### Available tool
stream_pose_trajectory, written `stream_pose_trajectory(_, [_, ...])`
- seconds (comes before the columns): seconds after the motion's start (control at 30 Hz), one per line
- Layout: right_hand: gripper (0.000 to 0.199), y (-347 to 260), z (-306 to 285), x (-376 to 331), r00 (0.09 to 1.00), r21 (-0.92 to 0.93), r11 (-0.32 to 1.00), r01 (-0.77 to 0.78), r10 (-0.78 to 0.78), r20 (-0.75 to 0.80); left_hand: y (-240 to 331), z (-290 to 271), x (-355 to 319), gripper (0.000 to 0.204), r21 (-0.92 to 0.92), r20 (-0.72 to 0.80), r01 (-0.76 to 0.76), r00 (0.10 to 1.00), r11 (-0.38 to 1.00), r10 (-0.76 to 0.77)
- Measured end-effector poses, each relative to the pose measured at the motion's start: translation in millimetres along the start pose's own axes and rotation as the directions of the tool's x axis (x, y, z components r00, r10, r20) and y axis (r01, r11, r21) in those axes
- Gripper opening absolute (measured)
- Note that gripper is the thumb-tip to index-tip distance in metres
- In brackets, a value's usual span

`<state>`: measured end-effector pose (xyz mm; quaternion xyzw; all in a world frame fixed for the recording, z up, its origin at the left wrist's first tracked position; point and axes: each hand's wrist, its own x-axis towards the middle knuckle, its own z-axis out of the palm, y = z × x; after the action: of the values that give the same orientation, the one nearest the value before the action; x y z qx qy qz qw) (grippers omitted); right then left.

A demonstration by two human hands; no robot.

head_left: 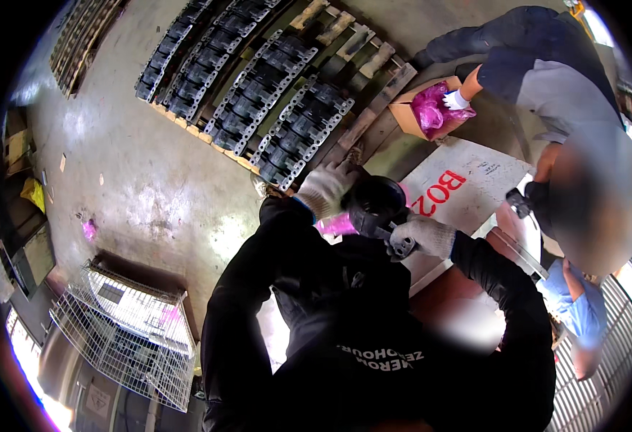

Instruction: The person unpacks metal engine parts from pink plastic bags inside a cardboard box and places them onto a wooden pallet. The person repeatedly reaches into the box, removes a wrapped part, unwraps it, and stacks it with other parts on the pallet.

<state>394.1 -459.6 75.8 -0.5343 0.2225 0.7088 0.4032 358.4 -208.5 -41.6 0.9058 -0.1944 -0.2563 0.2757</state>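
Note:
In front of my chest I hold a black ring-shaped part with a bolt-holed lug (377, 204). My right hand (424, 237), in a pale knit glove, is closed on its lug side. At its upper left, my left hand (327, 189), gloved alike, bends its fingers against the ring; their tips are partly hidden. Pink plastic wrap (337, 225) shows just below the left hand. Beneath the part's right side lies a pale box top with red markings (449, 180).
Rows of black flanged castings (258, 93) lie on a wooden pallet (384, 104) ahead. At right a co-worker's gloved hand (457, 101) reaches into a cardboard box (408, 119) of pink plastic. Another person in a blue shirt (586, 309) is lower right. A wire cage (132, 331) stands lower left.

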Motion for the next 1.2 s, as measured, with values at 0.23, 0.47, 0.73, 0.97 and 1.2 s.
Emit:
stream_pose_trajectory(0.23, [0.019,-59.4,6.1,0.1,0.903,-0.791,0.450,0.416,-0.104,0.416,-32.0,5.5,-26.3,0.053,-0.551,0.546,0.091,0.791,0.830,0.275])
stream_pose_trajectory(0.47, [0.036,-99.4,-25.8,11.3,0.927,-0.758,0.649,0.068,0.239,0.288,-1.1,25.0,-56.2,0.034,-0.796,0.498,0.369,0.850,0.480,0.172])
stream_pose_trajectory(0.73, [0.064,-14.6,-134.4,170.5,0.982,-0.787,0.606,-0.112,-0.053,-0.180,31.5,34.0,-112.2,0.040,-0.916,0.370,0.376,0.927,0.137,-0.065])
stream_pose_trajectory(0.97, [0.038,65.9,-137.5,267.7,0.803,-0.813,0.553,-0.180,-0.395,-0.446,13.7,54.9,-142.3,0.043,-0.826,0.515,0.563,0.729,-0.033,-0.451])
stream_pose_trajectory(1.2, [0.025,31.0,-340.2,260.1,-0.050,-0.592,0.767,0.245,-0.600,-0.798,-2.3,79.2,-103.2,0.037,-0.738,0.662,0.364,0.554,-0.568,-0.505])
